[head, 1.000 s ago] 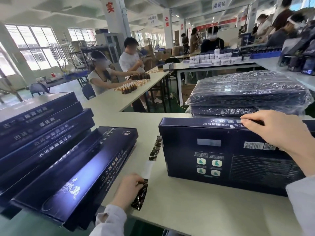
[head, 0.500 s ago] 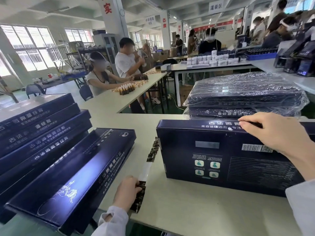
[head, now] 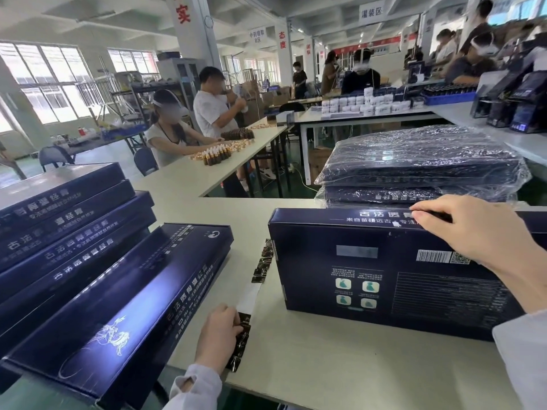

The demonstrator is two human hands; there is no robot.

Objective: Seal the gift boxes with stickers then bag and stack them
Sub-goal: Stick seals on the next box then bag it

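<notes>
Box (head: 384,276) pressed by right hand (head: 479,232); left hand (head: 217,335) apparently pinches stickers (head: 262,266).

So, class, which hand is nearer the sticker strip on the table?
Left. The left hand grips the sticker strip at its near end; the right hand rests atop the box, right of the strip.

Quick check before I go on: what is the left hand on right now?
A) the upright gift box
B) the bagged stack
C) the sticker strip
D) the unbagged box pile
C: the left hand holds the sticker strip with curled fingers, while the right hand rests on the top of the upright gift box.
</notes>
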